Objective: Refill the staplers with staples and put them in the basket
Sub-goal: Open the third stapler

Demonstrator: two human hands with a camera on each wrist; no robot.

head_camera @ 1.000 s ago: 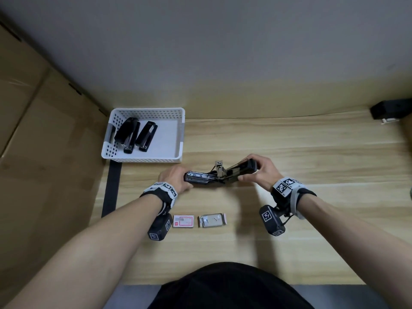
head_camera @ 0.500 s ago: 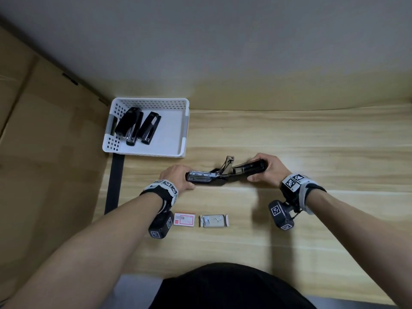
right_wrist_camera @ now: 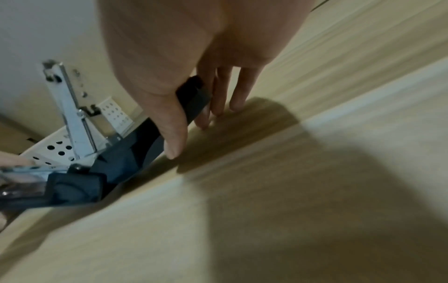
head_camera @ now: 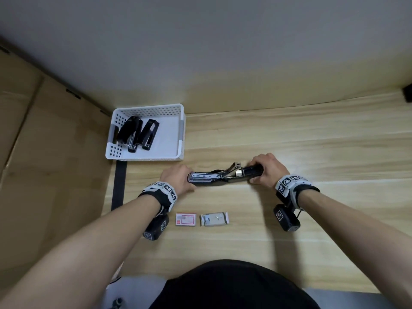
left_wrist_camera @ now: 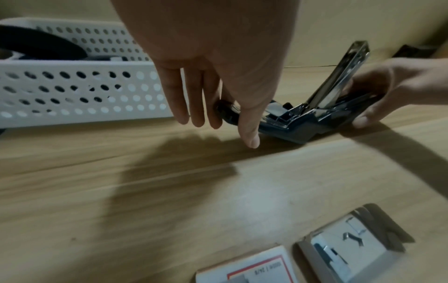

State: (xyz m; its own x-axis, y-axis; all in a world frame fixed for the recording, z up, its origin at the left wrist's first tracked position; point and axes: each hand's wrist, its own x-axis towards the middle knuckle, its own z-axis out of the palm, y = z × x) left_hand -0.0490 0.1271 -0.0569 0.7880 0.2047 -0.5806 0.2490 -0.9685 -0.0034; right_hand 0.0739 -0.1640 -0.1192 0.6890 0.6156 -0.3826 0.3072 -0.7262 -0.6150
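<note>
A black stapler [head_camera: 223, 177] lies opened out on the wooden table, its silver magazine pointing left and a metal arm [right_wrist_camera: 70, 107] standing up at the hinge. My left hand [head_camera: 179, 179] pinches the magazine end between thumb and fingers [left_wrist_camera: 201, 107]. My right hand [head_camera: 266, 169] grips the black top cover [right_wrist_camera: 194, 99] at the other end, thumb in front, fingers behind. Two black staplers [head_camera: 138, 136] lie in the white perforated basket [head_camera: 181, 132] at the back left. An open tray of staples [head_camera: 214, 219] sits near me.
A red-and-white staple box [head_camera: 185, 219] lies left of the open tray. Cardboard [head_camera: 51, 175] borders the table on the left, with a dark strip [head_camera: 119, 184] along that edge. The wall runs close behind the basket. A black object [head_camera: 408, 94] sits far right.
The stapler has been lowered and spread flatter onto the table, and its metal arm now stands up. Both hands keep their hold on its ends.
</note>
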